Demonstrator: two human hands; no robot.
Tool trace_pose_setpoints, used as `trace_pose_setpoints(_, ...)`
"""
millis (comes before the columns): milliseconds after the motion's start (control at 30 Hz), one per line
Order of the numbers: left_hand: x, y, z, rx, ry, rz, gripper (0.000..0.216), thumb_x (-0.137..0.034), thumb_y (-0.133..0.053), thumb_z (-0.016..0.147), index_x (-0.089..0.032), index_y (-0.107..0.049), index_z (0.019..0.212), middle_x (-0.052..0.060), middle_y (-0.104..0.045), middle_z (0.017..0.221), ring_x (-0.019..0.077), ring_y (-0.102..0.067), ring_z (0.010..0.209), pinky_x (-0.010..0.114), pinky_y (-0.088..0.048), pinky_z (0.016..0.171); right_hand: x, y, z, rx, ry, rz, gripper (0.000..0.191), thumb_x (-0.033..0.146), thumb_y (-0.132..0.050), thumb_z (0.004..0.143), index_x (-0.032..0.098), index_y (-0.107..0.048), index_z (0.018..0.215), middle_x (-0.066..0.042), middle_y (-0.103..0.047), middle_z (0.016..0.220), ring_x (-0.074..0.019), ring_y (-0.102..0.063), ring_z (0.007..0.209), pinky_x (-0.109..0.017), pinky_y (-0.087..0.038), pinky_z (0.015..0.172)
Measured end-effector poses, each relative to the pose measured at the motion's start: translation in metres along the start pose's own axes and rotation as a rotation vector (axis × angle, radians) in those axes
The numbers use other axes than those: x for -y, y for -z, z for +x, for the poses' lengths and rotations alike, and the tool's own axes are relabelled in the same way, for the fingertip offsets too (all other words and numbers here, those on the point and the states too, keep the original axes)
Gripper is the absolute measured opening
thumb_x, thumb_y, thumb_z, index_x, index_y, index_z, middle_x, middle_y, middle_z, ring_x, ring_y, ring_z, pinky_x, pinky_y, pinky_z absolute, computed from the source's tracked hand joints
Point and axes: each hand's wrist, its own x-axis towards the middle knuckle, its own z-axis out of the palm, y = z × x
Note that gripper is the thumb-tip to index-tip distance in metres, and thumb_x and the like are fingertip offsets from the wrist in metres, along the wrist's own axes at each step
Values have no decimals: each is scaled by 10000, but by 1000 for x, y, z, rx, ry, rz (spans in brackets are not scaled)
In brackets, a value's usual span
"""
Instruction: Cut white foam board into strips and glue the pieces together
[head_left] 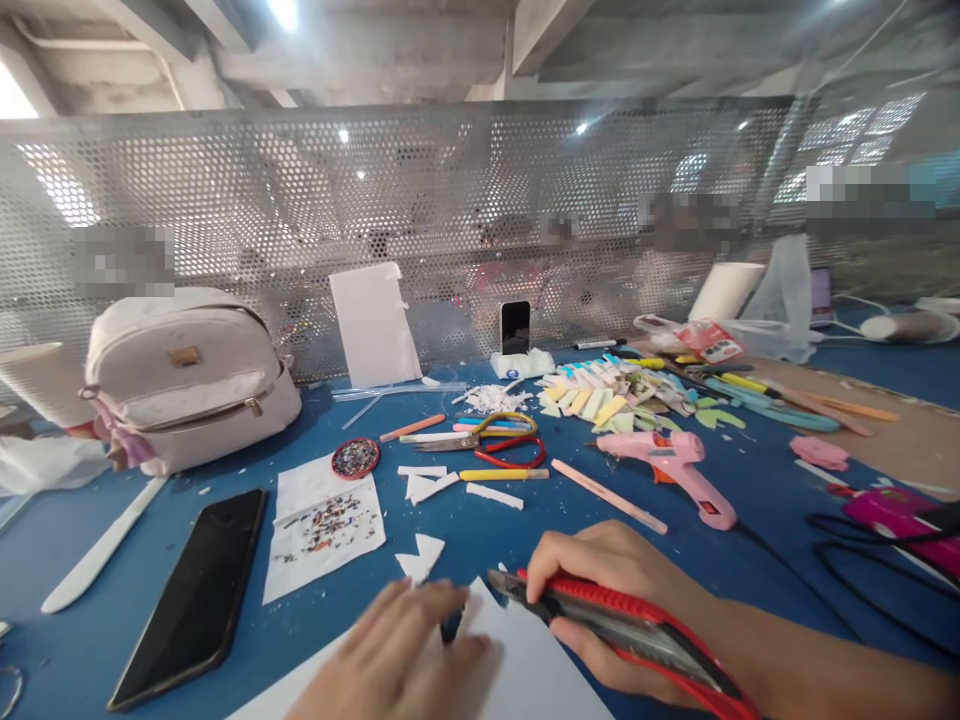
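Note:
My right hand (600, 570) is wrapped round a red and black utility knife (637, 622), its blade end pointing left over a white sheet (547, 665). Slightly blurred, my left hand (401, 650) lies over the same sheet with fingers stretched and the thumb apart. The sheet has a cut, pointed edge between the two hands, where blue table shows through. Just beyond my left fingers are white triangular offcuts (420, 557). Farther off lie white strips (495, 495), a yellow pen (504, 475) and scissors (510, 440) with red and yellow handles.
A black phone (191, 595), a paper with dark bits (326, 530) and a white backpack (187, 390) occupy the left. On the right are a pink glue gun (667, 465), its black cord and a magenta device (900, 525). A paper-scrap pile (607, 395) lies before the perforated screen (450, 190).

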Motion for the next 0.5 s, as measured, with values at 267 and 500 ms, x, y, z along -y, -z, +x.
trace_pose_setpoints(267, 49, 15, 6, 115, 266, -41, 289, -70, -418, 940, -241, -635, 1025, 44, -677, 1005, 228, -639, 875, 372, -525, 774, 4, 0, 15, -126, 80, -17, 151, 184, -475, 745, 228, -551, 868, 13, -632, 611, -143, -544, 471, -239, -363, 494)
trace_pose_setpoints(500, 47, 9, 25, 105, 311, -149, 230, -149, -421, 973, -235, -631, 935, 32, -647, 907, 219, -619, 833, 371, -474, 774, 1, -1, 19, -110, 65, 14, 160, 190, -496, 731, 252, -527, 875, 13, -644, 621, -168, -567, 475, -258, -379, 494)
